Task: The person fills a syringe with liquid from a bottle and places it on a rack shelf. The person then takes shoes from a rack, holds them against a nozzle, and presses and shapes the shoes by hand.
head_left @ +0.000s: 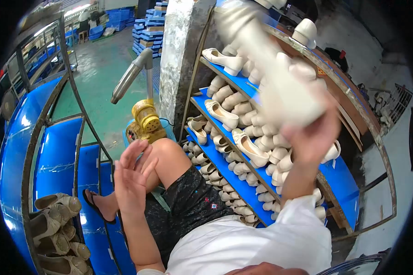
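Clearly, right hand point(320, 133) grips blurred pale shoe point(284, 78).

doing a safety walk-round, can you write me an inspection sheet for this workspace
Surface: blue shelves on the right, bearing packed rows of pale shoes.
Job's things: a blurred pale shoe, held in the air.
Clutter: jumble around a wire grille at far right, details unclear.
Hands: left hand raised, open, holding nothing; right hand gripping the blurred shoe.
Cables: apparently one thin dark cable by the yellow machine base.
Surroundings: worn pillar, stacked blue crates, green floor.
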A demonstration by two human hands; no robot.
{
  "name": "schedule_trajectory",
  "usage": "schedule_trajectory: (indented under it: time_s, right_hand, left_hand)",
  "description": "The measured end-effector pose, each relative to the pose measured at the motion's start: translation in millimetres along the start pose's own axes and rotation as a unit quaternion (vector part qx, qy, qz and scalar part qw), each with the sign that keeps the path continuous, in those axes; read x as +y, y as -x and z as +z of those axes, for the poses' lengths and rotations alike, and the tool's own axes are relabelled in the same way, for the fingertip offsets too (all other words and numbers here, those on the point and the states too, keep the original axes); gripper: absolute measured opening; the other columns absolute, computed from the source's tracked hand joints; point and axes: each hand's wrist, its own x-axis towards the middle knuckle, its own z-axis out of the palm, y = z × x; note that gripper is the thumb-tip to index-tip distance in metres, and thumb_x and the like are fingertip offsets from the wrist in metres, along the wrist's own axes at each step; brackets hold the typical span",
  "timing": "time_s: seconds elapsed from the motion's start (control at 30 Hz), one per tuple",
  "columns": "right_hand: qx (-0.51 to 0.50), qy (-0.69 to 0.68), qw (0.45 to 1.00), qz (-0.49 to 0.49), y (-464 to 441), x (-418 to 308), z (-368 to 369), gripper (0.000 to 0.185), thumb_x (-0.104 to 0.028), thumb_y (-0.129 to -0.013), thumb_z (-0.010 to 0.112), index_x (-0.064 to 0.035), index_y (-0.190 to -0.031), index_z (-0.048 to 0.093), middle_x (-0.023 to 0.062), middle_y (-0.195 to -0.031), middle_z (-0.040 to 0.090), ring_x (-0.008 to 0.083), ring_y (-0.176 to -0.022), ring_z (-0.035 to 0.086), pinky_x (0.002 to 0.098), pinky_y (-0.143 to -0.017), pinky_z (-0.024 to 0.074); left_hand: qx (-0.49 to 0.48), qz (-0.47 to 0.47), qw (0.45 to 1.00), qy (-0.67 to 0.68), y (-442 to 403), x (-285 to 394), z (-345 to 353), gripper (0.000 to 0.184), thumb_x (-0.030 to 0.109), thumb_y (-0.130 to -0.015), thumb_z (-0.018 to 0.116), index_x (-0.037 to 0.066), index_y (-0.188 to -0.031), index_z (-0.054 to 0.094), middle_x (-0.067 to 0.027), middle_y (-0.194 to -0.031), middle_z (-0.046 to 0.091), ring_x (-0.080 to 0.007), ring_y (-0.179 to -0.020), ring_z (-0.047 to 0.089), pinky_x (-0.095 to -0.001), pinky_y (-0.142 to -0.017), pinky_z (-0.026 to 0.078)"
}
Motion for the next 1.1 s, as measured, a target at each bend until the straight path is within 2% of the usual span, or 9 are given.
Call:
schedule_trajectory:
  time_s: [0.13,0.2,0.23,0.33,0.5,0.67,0.7,0.97,1.1]
  right_hand:
    - [0.082,0.387,0.918,-0.020,-108.9,8.3,-55.7,0.045,-0.020,-0.084,0.087,-0.0005,-0.118,0.066,0.0130,-0.108,0.072,0.0207,-0.103,0.070,0.0354,-0.092,0.0560]
    - [0.044,0.555,0.828,-0.061,-145.7,38.4,-86.2,0.054,-0.033,-0.081,0.085,-0.0023,-0.123,0.068,0.0189,-0.114,0.072,0.0345,-0.103,0.072,0.0448,-0.092,0.0556]
    - [-0.014,0.613,0.790,0.014,-163.3,51.2,-101.2,0.061,-0.037,-0.080,0.085,-0.0015,-0.127,0.067,0.0212,-0.122,0.071,0.0377,-0.112,0.071,0.0471,-0.096,0.0555]
    - [-0.100,0.641,0.746,0.150,-197.8,100.0,-130.1,0.073,-0.045,-0.078,0.086,0.0007,-0.131,0.065,0.0259,-0.130,0.068,0.0406,-0.121,0.068,0.0469,-0.101,0.0548]
    - [-0.173,0.611,0.764,0.116,-214.8,143.0,-150.8,0.084,-0.055,-0.081,0.083,0.0019,-0.138,0.059,0.0270,-0.126,0.069,0.0376,-0.115,0.070,0.0459,-0.098,0.0553]
    - [-0.176,0.644,0.740,0.079,-239.8,139.4,-106.2,0.066,-0.063,-0.087,0.073,-0.0014,-0.112,0.074,0.0213,-0.105,0.076,0.0328,-0.091,0.075,0.0438,-0.081,0.0581]
    - [-0.184,0.628,0.730,0.196,-239.6,126.0,-89.9,0.074,-0.072,-0.088,0.064,-0.0005,-0.092,0.080,0.0242,-0.098,0.077,0.0374,-0.093,0.075,0.0464,-0.084,0.0574]
    - [-0.036,0.644,0.759,0.091,-208.6,118.9,-72.9,0.061,-0.061,-0.084,0.075,-0.0002,-0.084,0.078,0.0262,-0.094,0.075,0.0406,-0.093,0.074,0.0487,-0.078,0.0569]
    - [0.092,0.564,0.809,-0.135,-201.9,142.3,-82.6,0.052,-0.045,-0.082,0.085,0.0002,-0.065,0.065,0.0174,-0.082,0.069,0.0354,-0.074,0.068,0.0451,-0.070,0.0534]
  left_hand:
    - [-0.034,0.003,0.998,-0.061,9.5,-10.7,5.3,0.056,0.038,-0.112,0.042,-0.005,-0.146,0.050,-0.0219,-0.144,0.060,-0.0332,-0.133,0.061,-0.0464,-0.113,0.048]
    - [-0.046,-0.002,0.994,-0.094,15.1,-12.2,7.2,0.055,0.038,-0.112,0.041,-0.005,-0.146,0.050,-0.0209,-0.141,0.062,-0.0324,-0.130,0.062,-0.0446,-0.110,0.049]
    - [-0.037,0.002,0.994,-0.099,18.8,-11.9,10.2,0.052,0.034,-0.111,0.044,-0.007,-0.143,0.052,-0.0207,-0.134,0.067,-0.0295,-0.123,0.066,-0.0421,-0.108,0.050]
    - [-0.059,0.011,0.991,-0.119,28.7,-11.1,0.5,0.049,0.031,-0.111,0.047,-0.008,-0.140,0.054,-0.0222,-0.129,0.068,-0.0280,-0.120,0.068,-0.0403,-0.107,0.051]
    - [-0.035,0.022,0.989,-0.140,39.3,-6.7,-11.5,0.041,0.024,-0.111,0.049,-0.008,-0.136,0.057,-0.0206,-0.123,0.071,-0.0254,-0.116,0.069,-0.0378,-0.105,0.053]
    - [-0.018,0.026,0.987,-0.155,42.5,-11.8,-13.2,0.040,0.022,-0.110,0.050,-0.009,-0.134,0.059,-0.0203,-0.120,0.071,-0.0243,-0.113,0.069,-0.0372,-0.103,0.053]
    - [-0.018,0.027,0.987,-0.156,44.0,-12.3,-10.8,0.039,0.021,-0.110,0.051,-0.009,-0.133,0.059,-0.0197,-0.119,0.072,-0.0240,-0.112,0.070,-0.0372,-0.103,0.054]
    - [-0.019,0.005,0.985,-0.173,47.2,-21.0,-26.6,0.040,0.023,-0.111,0.050,-0.009,-0.133,0.057,-0.0185,-0.119,0.069,-0.0234,-0.115,0.068,-0.0358,-0.105,0.051]
    - [-0.026,-0.005,0.984,-0.175,43.5,-23.1,-23.7,0.038,0.023,-0.110,0.051,-0.009,-0.131,0.059,-0.0181,-0.117,0.070,-0.0230,-0.114,0.068,-0.0356,-0.104,0.051]
